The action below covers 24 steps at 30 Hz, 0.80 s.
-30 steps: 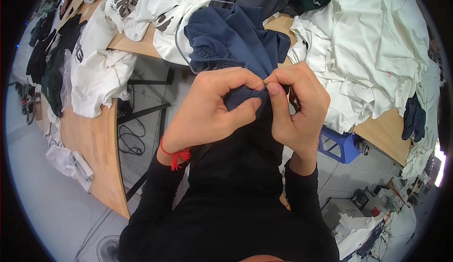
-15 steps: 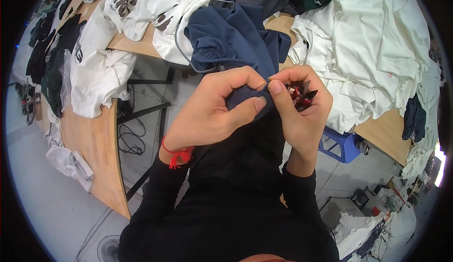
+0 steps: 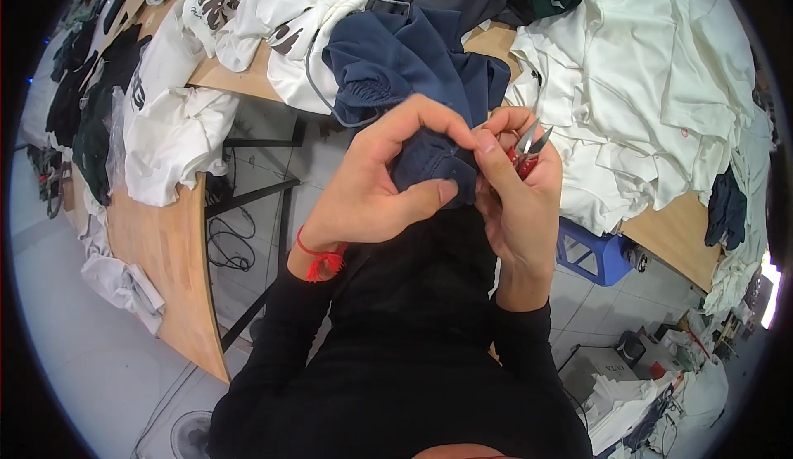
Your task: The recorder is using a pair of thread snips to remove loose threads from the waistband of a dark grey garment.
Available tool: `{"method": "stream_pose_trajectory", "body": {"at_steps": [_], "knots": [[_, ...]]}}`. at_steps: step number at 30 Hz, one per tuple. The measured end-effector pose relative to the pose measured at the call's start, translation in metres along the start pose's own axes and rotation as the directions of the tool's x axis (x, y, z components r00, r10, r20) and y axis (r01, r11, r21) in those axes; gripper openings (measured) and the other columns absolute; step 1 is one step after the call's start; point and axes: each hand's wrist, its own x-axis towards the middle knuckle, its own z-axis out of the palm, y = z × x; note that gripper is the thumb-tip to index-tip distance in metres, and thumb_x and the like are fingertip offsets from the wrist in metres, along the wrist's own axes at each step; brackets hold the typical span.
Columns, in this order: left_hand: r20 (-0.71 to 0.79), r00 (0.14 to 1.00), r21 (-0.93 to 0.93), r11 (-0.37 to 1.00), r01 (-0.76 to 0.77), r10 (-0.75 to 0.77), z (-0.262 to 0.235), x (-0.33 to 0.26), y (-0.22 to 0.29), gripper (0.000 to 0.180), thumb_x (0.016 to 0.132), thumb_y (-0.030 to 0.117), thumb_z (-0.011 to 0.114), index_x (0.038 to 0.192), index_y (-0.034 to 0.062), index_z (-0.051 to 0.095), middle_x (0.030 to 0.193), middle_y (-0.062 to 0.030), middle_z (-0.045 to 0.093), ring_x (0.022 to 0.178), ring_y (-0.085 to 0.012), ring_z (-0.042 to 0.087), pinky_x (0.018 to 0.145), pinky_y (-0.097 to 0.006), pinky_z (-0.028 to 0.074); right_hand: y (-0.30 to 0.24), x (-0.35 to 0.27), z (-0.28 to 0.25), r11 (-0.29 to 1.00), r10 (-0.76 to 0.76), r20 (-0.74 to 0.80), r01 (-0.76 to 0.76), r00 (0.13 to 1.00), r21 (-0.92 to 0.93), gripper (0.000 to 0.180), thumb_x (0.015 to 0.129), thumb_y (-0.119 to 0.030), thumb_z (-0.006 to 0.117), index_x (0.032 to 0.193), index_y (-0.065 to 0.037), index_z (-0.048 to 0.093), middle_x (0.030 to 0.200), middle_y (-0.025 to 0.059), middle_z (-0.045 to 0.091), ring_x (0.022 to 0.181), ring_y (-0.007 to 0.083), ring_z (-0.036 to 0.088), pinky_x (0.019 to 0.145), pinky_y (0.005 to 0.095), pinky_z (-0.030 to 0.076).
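Note:
A navy blue garment [image 3: 405, 46] with a gathered elastic band hangs off the table's near edge toward me. My left hand [image 3: 376, 182], a red string bracelet at its wrist, grips a stitched edge of that garment between thumb and fingers. Close against it, my right hand [image 3: 516, 178] pinches thumb and forefinger together beside the cloth edge; anything as thin as a thread there is too small to make out. Red-handled thread snips [image 3: 524, 159] are tucked in the right palm, their metal blades pointing up and apart.
White garments [image 3: 636, 87] lie heaped on the table at the right, with more white cloth [image 3: 289, 13] at the far left. A wooden table [image 3: 161, 261] stands to my left. Below on the right are a blue plastic stool [image 3: 593, 254] and a grey box [image 3: 596, 368].
My right hand has turned and drawn slightly inward, and the snips' blades now show more clearly. In my left hand the navy cloth edge has swung round, showing its stitching.

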Motion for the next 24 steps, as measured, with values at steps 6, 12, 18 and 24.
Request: {"method": "stream_pose_trajectory", "body": {"at_steps": [6, 12, 18, 24], "knots": [[0.008, 0.999, 0.108, 0.993, 0.051, -0.052, -0.001, 0.000, 0.004, 0.027, 0.082, -0.004, 0.073, 0.108, 0.0034, 0.069, 0.091, -0.0007, 0.069, 0.082, -0.0080, 0.064, 0.075, -0.024, 0.051, -0.002, -0.001, 0.001, 0.995, 0.052, -0.034, -0.055, 0.998, -0.079, 0.016, 0.105, -0.013, 0.072, 0.114, -0.003, 0.063, 0.084, -0.0004, 0.064, 0.061, 0.0034, 0.055, 0.048, 0.0198, 0.038], [0.052, 0.997, 0.209, 0.977, 0.042, -0.054, -0.002, 0.000, 0.015, 0.023, 0.080, 0.000, 0.074, 0.103, 0.0023, 0.069, 0.093, -0.0018, 0.069, 0.085, -0.0111, 0.066, 0.077, -0.026, 0.049, -0.005, -0.006, -0.025, 0.831, -0.298, 0.017, 0.268, 0.954, -0.488, 0.019, 0.113, -0.017, 0.059, 0.119, 0.000, 0.064, 0.080, -0.0026, 0.054, 0.065, 0.0034, 0.046, 0.061, 0.0207, 0.036], [0.121, 0.993, 0.214, 0.977, -0.016, -0.010, -0.009, 0.005, 0.011, 0.022, 0.078, 0.004, 0.075, 0.100, 0.0031, 0.069, 0.089, -0.0031, 0.069, 0.080, -0.0150, 0.067, 0.074, -0.027, 0.050, -0.030, -0.027, -0.021, 0.916, -0.060, 0.232, 0.146, 0.971, -0.374, 0.031, 0.108, -0.022, 0.058, 0.126, 0.003, 0.053, 0.090, 0.0017, 0.056, 0.082, 0.0079, 0.051, 0.076, 0.0238, 0.041], [0.173, 0.984, 0.248, 0.965, -0.084, 0.041, -0.010, 0.012, 0.014, 0.023, 0.076, 0.003, 0.075, 0.098, 0.0037, 0.069, 0.088, -0.0044, 0.070, 0.078, -0.0186, 0.069, 0.073, -0.029, 0.051, -0.061, -0.017, -0.014, 0.824, 0.253, 0.244, -0.076, 0.936, -0.562, 0.027, 0.096, -0.021, 0.068, 0.109, -0.001, 0.056, 0.093, 0.0039, 0.061, 0.082, 0.0100, 0.055, 0.074, 0.0245, 0.042]]}}
